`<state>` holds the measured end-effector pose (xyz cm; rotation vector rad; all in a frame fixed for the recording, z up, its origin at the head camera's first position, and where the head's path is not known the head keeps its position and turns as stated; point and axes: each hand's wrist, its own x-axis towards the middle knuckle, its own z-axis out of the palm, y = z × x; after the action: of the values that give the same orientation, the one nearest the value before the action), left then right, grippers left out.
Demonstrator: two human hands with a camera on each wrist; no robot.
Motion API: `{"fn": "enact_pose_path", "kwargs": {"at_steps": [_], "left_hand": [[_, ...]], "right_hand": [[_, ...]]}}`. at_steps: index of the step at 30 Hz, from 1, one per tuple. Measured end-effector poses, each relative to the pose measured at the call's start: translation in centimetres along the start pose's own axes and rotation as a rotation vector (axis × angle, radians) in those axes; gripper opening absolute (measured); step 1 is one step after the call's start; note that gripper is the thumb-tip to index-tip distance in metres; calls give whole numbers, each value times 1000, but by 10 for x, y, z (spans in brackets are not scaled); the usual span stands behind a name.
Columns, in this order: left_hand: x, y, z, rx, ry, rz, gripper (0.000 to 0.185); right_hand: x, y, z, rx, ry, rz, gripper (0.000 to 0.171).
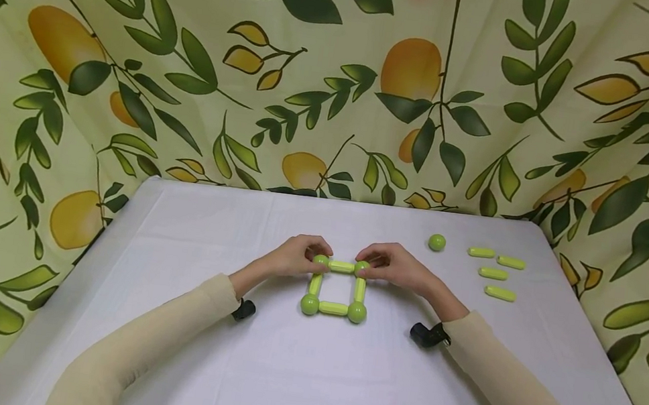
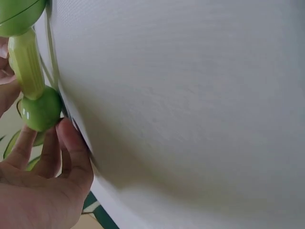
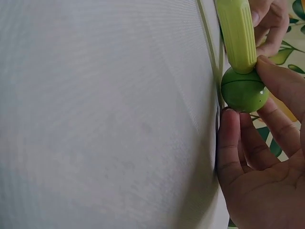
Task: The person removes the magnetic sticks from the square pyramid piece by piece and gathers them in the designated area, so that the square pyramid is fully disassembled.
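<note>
Beige sleeves angle inward, the left hand and right hand each pinching a far corner ball of one green square, four balls and four rods, mid-tabletop. Rightward lie one loose ball and four loose rods.

A square frame of four glossy green balls joined by ridged yellow-green rods, held at both far corners, is midway across the white counter.
</note>
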<state>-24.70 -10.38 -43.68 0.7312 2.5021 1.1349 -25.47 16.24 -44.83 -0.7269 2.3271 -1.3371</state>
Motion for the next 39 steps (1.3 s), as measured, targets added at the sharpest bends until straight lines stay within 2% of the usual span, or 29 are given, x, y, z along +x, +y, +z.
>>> {"fn": "enact_pose_path", "kwargs": {"at_steps": [4, 8, 14, 19, 23, 30, 39], "left_hand": [[5, 1, 3, 24, -13, 29, 23], [7, 1, 5, 32, -9, 18, 18], [10, 5, 7, 34, 10, -10, 22], [12, 10, 9, -6, 44, -21, 31], [11, 13, 10, -33, 48, -38, 36], [1, 12, 10, 36, 8, -74, 48], [3, 13, 14, 25, 41, -27, 36]], "right_hand": [[1, 2, -1, -8, -7, 11, 33], [2, 0, -1, -13, -19, -3, 32], [-3, -29, 1, 18, -60, -59, 27], [-4, -37, 0, 29, -92, -32, 28], [-3, -33, 0, 36, -102, -11, 28], [4, -5, 1, 45, -96, -29, 30], [11, -6, 10, -17, -107, -68, 24]]}}
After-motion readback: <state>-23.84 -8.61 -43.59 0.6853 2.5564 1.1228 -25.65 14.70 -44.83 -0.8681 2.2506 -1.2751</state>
